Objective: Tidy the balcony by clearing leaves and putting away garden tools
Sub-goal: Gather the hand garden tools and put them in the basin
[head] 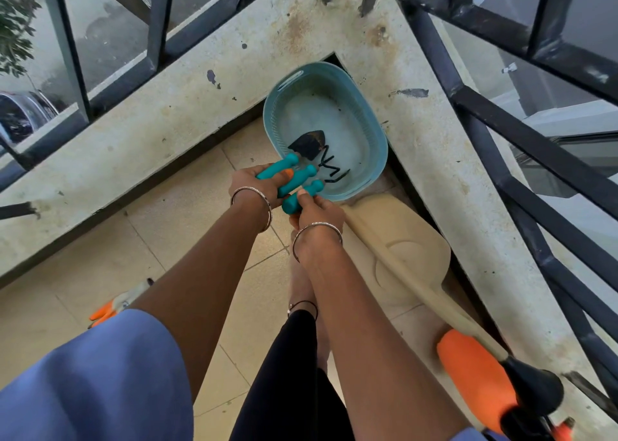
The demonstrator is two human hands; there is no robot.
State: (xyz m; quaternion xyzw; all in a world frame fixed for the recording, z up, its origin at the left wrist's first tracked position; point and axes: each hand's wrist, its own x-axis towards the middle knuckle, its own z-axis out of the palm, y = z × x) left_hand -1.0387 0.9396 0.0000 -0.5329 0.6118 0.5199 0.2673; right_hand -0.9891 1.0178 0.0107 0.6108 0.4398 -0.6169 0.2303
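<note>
Both hands are holding 3 teal-handled garden tools (294, 181) over the near rim of the blue basket (378, 146): left hand (257, 186) fingers gripping apparently 2, right hand (317, 211) fingers gripping 1.

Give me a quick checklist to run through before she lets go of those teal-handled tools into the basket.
1. Tool heads inside the blue basket: ok, trowel blade and rake prongs are over its floor.
2. Left hand gripping two handles: ok.
3. Right hand on the third handle: ok.
4. Basket sitting steady in the corner: cannot tell.
5. Room in the basket: ok, mostly bare.
6. Dustpan clear of the basket: cannot tell; they look close.
</note>
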